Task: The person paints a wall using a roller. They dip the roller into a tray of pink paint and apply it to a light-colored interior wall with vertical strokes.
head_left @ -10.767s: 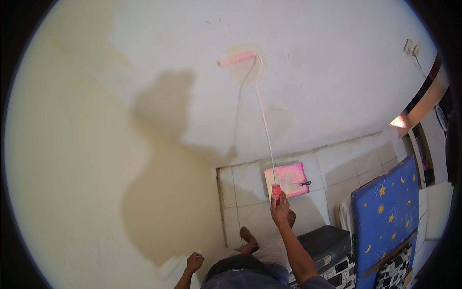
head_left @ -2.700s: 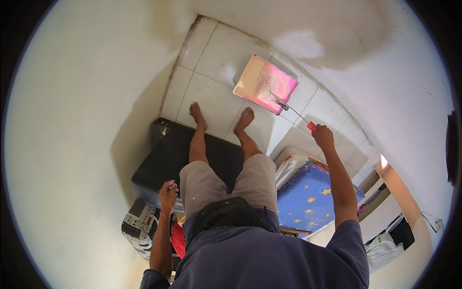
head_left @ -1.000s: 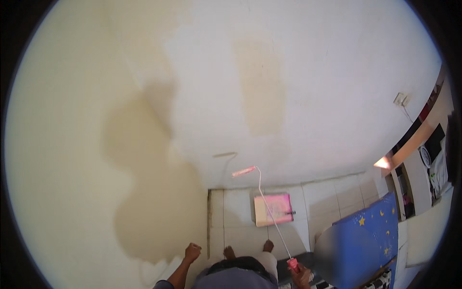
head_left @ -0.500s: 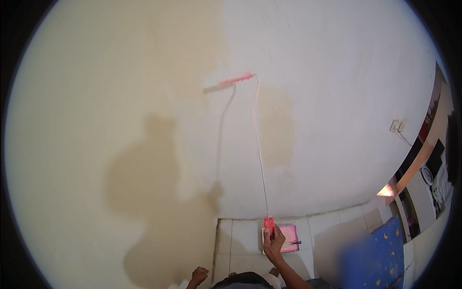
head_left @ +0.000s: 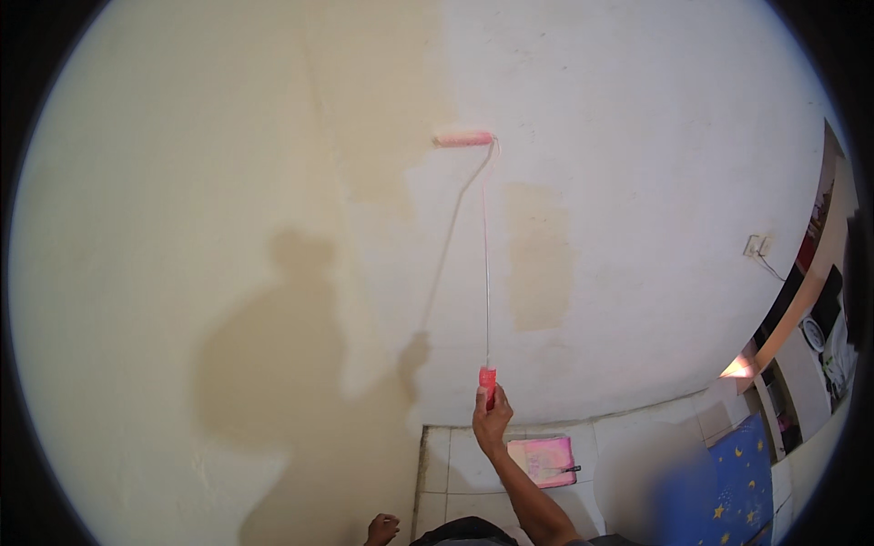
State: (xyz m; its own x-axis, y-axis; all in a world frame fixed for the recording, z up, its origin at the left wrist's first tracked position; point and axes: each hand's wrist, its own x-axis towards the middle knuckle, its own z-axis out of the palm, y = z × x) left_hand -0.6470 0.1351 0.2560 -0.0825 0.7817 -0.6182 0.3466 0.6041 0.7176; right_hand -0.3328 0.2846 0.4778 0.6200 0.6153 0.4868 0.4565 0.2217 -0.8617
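The paint roller [head_left: 466,139], moments ago off the white wall [head_left: 655,182], now seems to touch it, so paint can transfer. The right hand [head_left: 492,423] grips its red handle [head_left: 488,378]; whether the left hand [head_left: 383,529] is closed, I can't tell.

Right grip [head_left: 492,422] holds the paint roller [head_left: 466,139] — against the wall [head_left: 646,191].

Person's right arm [head_left: 534,499] reaches forward and up, right hand [head_left: 492,419] raised, curled in a grip. Left hand [head_left: 383,529] low, seemingly half curled; too small to be sure.
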